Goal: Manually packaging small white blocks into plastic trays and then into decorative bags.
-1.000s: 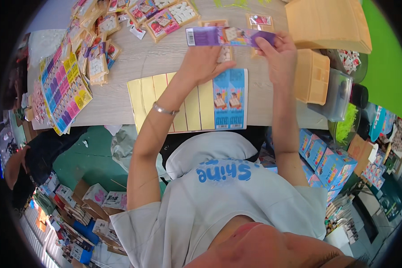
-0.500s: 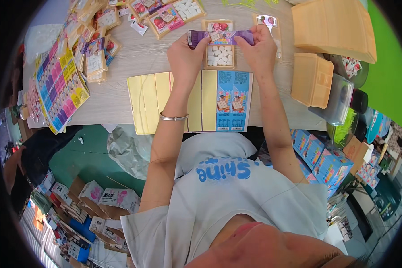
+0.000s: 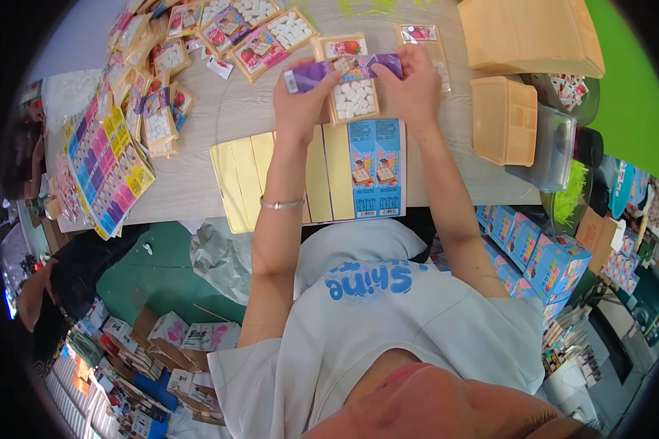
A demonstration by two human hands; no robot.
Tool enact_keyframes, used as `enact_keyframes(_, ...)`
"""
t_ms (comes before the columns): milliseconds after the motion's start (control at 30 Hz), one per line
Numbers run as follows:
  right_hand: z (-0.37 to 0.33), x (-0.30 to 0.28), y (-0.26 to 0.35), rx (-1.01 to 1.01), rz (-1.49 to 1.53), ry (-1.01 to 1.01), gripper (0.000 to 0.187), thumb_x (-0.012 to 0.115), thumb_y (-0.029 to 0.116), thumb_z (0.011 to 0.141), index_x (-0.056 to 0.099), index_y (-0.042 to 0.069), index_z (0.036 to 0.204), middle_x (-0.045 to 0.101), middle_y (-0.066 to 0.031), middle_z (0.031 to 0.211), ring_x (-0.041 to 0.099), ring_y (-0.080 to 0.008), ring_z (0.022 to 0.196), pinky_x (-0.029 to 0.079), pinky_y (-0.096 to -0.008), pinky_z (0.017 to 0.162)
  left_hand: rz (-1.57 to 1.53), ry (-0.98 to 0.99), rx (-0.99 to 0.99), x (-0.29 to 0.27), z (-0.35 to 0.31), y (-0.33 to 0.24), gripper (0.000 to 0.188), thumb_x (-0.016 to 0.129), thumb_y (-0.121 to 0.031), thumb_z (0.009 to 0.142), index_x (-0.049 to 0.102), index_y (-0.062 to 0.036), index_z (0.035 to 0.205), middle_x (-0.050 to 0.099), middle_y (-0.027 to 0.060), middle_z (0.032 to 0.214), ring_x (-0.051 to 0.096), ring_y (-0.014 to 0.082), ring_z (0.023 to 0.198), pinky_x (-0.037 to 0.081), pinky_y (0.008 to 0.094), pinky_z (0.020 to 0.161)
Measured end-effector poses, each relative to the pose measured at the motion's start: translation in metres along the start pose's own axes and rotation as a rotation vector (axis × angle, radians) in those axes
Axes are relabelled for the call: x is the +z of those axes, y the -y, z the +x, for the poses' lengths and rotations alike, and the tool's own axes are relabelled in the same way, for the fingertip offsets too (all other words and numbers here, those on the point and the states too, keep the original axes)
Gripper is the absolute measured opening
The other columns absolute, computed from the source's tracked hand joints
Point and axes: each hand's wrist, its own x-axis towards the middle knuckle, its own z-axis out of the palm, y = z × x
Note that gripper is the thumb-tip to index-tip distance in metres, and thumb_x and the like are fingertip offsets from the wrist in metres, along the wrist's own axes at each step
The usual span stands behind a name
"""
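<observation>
A purple printed sticker strip point(image 3: 353, 69) stretches across a small pale tray point(image 3: 332, 115) of white marshmallow-like pieces, with a strawberry-printed packet point(image 3: 344, 47) in its far part. My left hand point(image 3: 298, 99) pinches the strip near its left end, thumb on top. My right hand point(image 3: 413, 82) grips the other end between thumb and fingers. The strip tilts, its left end lower in view. Whether its middle touches the tray cannot be seen. Nearer to me lies a label sheet point(image 3: 378, 172) with two blue strips left and bare yellow backing beside them.
Filled trays point(image 3: 259, 50) crowd the far left, above colourful sticker sheets point(image 3: 110, 164). Another tray point(image 3: 432, 53) lies right of my right hand. Stacked peach-coloured trays point(image 3: 503, 121) and a clear container point(image 3: 552, 150) stand on the right. Blue boxes point(image 3: 538, 252) sit below the table edge.
The view has turned slightly. The strip's left end has dropped lower and tilted, while both hands keep hold of it over the tray.
</observation>
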Motion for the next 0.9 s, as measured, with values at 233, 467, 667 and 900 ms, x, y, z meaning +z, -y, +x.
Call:
enact_keyframes(233, -0.03, -0.034, 0.041, 0.323, 0.786, 0.454, 0.019, 0.062, 0.005, 0.1, 0.062, 0.002, 0.119, 0.07, -0.0068, 0.108, 0.069, -0.0101, 0.094, 0.058, -0.0255, 0.08, -0.674, 0.33, -0.198, -0.023, -0.06, -0.018, 0.038, 0.072, 0.002, 0.091, 0.06, 0.0031, 0.127, 0.071, 0.0139, 0.118, 0.071, 0.0212, 0.104, 0.06, 0.0358, 0.093)
enact_keyframes(467, -0.069, -0.04, 0.068, 0.233, 0.789, 0.351, 0.026, 0.06, 0.005, 0.102, 0.063, -0.001, 0.127, 0.07, -0.0063, 0.113, 0.069, -0.0128, 0.099, 0.058, -0.029, 0.088, -0.762, 0.38, -0.271, -0.021, -0.082, -0.024, 0.036, 0.075, 0.001, 0.089, 0.063, 0.0028, 0.123, 0.072, 0.0126, 0.115, 0.072, 0.0201, 0.102, 0.06, 0.0337, 0.09)
enact_keyframes(667, -0.087, -0.074, 0.091, 0.262, 0.589, 0.427, 0.026, 0.065, -0.001, 0.096, 0.069, -0.006, 0.121, 0.075, -0.0085, 0.107, 0.069, -0.0105, 0.093, 0.057, -0.026, 0.082, -0.439, 0.176, -0.116, -0.02, -0.097, -0.039, 0.052, 0.086, -0.001, 0.081, 0.06, 0.0013, 0.126, 0.072, 0.0086, 0.11, 0.071, 0.0157, 0.093, 0.058, 0.027, 0.082)
enact_keyframes(900, -0.098, -0.068, 0.09, 0.159, 0.484, 0.301, 0.023, 0.07, -0.001, 0.094, 0.072, -0.007, 0.116, 0.075, -0.0079, 0.103, 0.069, -0.01, 0.091, 0.056, -0.0249, 0.081, 0.356, -0.399, 0.776, -0.059, -0.11, -0.037, 0.06, 0.093, -0.004, 0.07, 0.067, -0.0042, 0.124, 0.073, 0.0067, 0.094, 0.064, 0.0138, 0.079, 0.052, 0.0262, 0.072)
